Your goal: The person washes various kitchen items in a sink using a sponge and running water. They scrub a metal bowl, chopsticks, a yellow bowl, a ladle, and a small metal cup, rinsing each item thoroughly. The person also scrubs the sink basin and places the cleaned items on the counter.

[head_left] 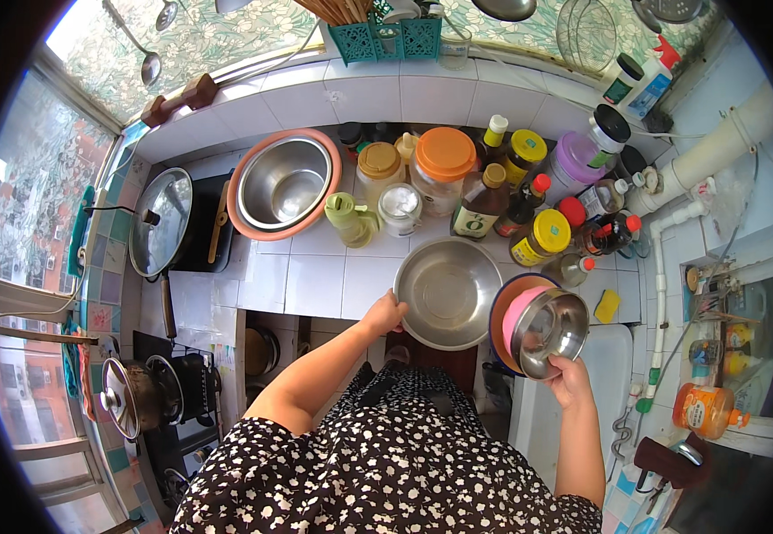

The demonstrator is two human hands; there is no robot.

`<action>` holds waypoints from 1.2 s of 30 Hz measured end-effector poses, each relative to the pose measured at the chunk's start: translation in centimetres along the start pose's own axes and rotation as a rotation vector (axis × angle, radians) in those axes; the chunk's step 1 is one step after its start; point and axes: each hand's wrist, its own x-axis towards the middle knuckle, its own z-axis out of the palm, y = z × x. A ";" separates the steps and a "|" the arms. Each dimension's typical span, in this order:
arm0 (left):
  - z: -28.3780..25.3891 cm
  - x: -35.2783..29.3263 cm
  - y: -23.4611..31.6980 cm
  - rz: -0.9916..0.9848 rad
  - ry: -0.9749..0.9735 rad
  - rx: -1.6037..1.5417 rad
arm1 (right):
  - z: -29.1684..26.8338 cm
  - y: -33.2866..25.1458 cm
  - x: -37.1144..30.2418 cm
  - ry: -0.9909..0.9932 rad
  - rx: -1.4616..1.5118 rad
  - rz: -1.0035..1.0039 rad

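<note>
My left hand (pixel 385 315) pinches the left rim of a wide, shallow steel basin (pixel 447 292) at the counter's front edge. The basin has nothing in it. At its right, my right hand (pixel 568 379) grips the lower rim of a small shiny steel bowl (pixel 557 325), tilted with its hollow facing me. Behind that bowl sits a pink bowl (pixel 522 308), partly hidden. Both overlap a larger orange-brown bowl (pixel 499 334) with a dark rim; whether my right fingers also touch it, I cannot tell.
Several jars and bottles crowd the back, among them an orange-lidded jar (pixel 444 153) and a brown bottle (pixel 480 205). Nested basins (pixel 331 160) and a lidded pan (pixel 162 222) stand left. A white sink (pixel 613 356) lies right, near a yellow sponge (pixel 607 306).
</note>
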 end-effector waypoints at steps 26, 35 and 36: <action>24.1 -10.4 23.6 1.568 0.089 0.687 | -22.3 18.1 -22.3 0.567 0.643 -0.314; 24.2 -8.0 21.0 1.108 0.071 0.468 | -23.4 16.7 -20.0 0.495 0.578 -0.267; 23.2 -7.1 19.6 1.048 0.073 0.332 | -23.1 16.2 -19.4 0.485 0.554 -0.256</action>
